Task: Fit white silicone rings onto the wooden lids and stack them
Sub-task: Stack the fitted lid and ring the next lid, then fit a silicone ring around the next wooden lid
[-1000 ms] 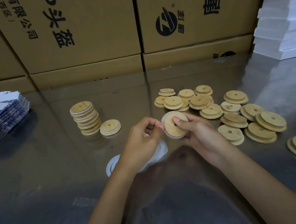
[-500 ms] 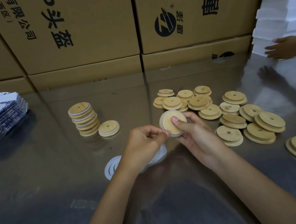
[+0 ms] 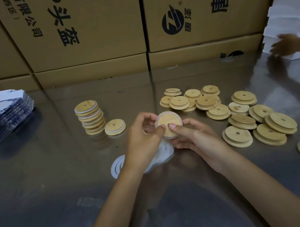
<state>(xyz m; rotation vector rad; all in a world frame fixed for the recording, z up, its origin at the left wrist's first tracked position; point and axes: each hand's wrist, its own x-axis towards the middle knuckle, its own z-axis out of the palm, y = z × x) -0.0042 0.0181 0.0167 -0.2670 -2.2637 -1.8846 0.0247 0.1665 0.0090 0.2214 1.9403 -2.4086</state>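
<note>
I am pushing a white ring (image 3: 167,113) onto one wooden lid (image 3: 168,125), held just above the surface between my left hand (image 3: 143,136) and right hand (image 3: 194,135), fingers curled tight around it, and next I think it goes on the tall stack (image 3: 90,117)

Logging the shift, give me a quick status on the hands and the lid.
Left hand and right hand both pinch one wooden lid, white ring around its rim. Finished stack waits left. Nothing in the way.
</note>
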